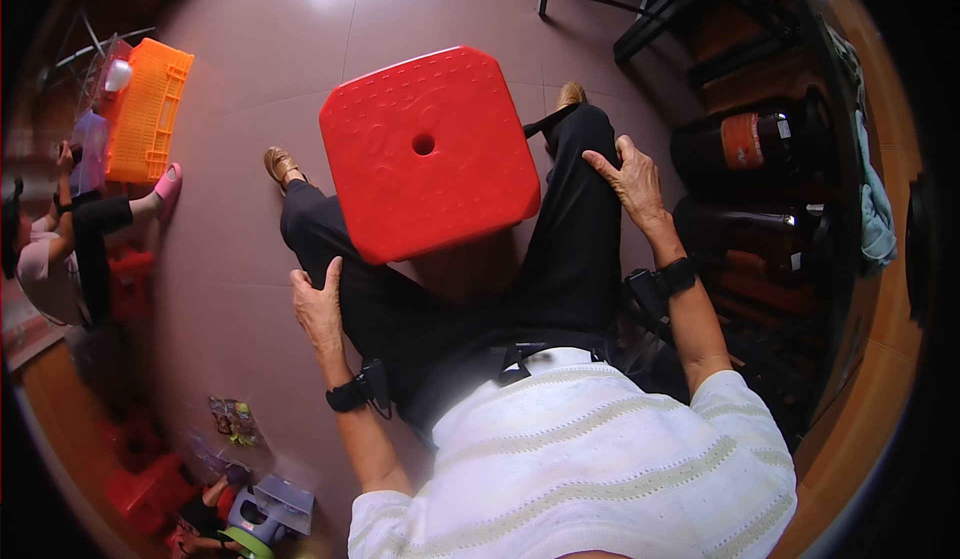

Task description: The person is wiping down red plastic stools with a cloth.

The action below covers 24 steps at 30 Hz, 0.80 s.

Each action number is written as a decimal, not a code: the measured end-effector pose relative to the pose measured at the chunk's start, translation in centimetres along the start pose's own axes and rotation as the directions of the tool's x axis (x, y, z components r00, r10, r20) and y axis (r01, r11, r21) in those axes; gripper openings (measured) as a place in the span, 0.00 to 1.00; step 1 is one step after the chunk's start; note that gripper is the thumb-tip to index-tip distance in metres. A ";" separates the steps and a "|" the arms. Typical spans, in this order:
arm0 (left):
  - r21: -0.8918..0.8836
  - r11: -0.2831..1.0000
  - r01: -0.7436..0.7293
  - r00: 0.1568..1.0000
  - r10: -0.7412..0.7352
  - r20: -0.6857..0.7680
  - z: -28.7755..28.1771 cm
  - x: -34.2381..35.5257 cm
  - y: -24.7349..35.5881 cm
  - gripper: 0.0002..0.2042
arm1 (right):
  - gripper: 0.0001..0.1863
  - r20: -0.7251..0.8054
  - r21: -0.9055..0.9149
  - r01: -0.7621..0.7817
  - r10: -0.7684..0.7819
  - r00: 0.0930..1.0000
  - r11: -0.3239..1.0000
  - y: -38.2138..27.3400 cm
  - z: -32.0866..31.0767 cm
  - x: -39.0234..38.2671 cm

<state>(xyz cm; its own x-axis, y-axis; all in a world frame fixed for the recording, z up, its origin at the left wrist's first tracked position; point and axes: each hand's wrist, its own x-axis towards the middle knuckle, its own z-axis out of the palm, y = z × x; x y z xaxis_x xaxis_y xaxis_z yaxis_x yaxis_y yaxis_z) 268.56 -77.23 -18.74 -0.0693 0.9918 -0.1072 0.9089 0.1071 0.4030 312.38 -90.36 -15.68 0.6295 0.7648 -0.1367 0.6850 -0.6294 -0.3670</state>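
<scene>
A red plastic stool [430, 159] with a square, chamfered top and a round hole in its middle stands between my knees. My left hand [318, 311] is beside my left thigh, its thumb apart from the fingers and nothing in it. Whether it touches the trouser leg, I cannot tell. By my right knee, my right hand [634, 181] has thumb and fingers spread and holds nothing. Neither hand touches the stool. Black bands with small devices circle both wrists.
An orange plastic crate [148, 111] is at the left, near another person [62, 249] with pink footwear. Large dark jars [745, 144] line the right side beside a hanging teal cloth [874, 194]. At lower left are red stools [150, 489] and a grey-blue plastic object [270, 509].
</scene>
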 end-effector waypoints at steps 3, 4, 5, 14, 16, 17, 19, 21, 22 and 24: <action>0.025 0.999 -0.022 0.999 0.021 0.042 1.2 -1.1 0.8 0.28 | 0.27 0.050 -0.042 0.051 -0.049 0.998 0.998 0.7 -0.8 0.3; 0.044 0.997 -0.068 0.998 0.067 0.020 1.5 -1.3 1.3 0.23 | 0.27 0.044 -0.042 0.047 -0.045 0.998 0.998 0.9 -0.7 0.3; 0.042 0.996 -0.075 0.997 0.074 0.019 1.7 -1.2 1.1 0.23 | 0.24 0.039 -0.063 0.112 -0.109 0.993 0.992 1.1 -0.1 0.4; -0.018 0.946 -0.325 0.913 0.318 0.257 -0.3 -1.6 -0.6 0.13 | 0.13 0.444 0.048 0.269 -0.262 0.857 0.962 1.5 0.0 -2.1; -0.106 0.923 -0.370 0.791 0.373 0.485 -2.1 -3.3 1.0 0.13 | 0.11 0.749 0.067 0.214 -0.191 0.634 0.974 0.1 -2.8 -4.2; -0.177 0.901 -0.395 0.691 0.419 0.589 -3.1 -4.8 1.9 0.13 | 0.10 0.848 0.053 0.153 -0.126 0.514 0.987 -0.9 -4.0 -5.4; -0.182 0.804 -0.566 0.444 0.484 0.754 -4.7 -7.8 2.3 0.12 | 0.11 0.920 0.048 0.207 -0.124 0.371 0.977 -1.1 -3.8 -8.1; -0.141 0.765 -0.628 0.401 0.473 0.784 -5.7 -9.5 1.6 0.12 | 0.10 0.891 0.093 0.306 -0.216 0.399 0.947 -0.7 -3.5 -9.0; -0.091 0.803 -0.590 0.454 0.423 0.784 -6.7 -9.8 2.3 0.12 | 0.10 0.781 0.160 0.359 -0.340 0.524 0.920 -0.3 -4.0 -9.2; -0.055 0.884 -0.465 0.563 0.343 0.752 -8.8 -9.8 3.4 0.12 | 0.10 0.577 0.238 0.321 -0.400 0.712 0.916 -0.6 -6.8 -9.0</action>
<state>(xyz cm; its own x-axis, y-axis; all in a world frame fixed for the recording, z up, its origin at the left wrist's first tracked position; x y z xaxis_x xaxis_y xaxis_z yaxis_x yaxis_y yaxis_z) 268.68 -86.01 -8.35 0.5818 0.5431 -0.6055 0.8129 -0.3627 0.4558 308.77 -97.79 -8.02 -0.0368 0.8758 -0.4812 0.7426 -0.2982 -0.5997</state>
